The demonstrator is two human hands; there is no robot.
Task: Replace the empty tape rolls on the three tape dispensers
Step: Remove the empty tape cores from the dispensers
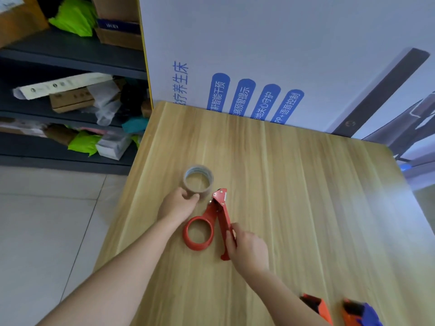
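A red metal tape dispenser [207,227] lies flat on the wooden table [306,196], its round drum empty and its cutter end pointing away from me. My right hand [247,250] grips its handle. Just beyond it stands a stack of clear tape rolls [199,178]. My left hand [179,204] touches the near side of the stack, fingers curled around it. Two more dispensers show at the bottom edge: an orange one [316,307] and an orange and blue one [360,312], both cut off by the frame.
A large white printed board [282,55] stands upright along the table's far edge. To the left are dark shelves [70,57] with boxes and bags, and a tiled floor [47,231] below the table's left edge.
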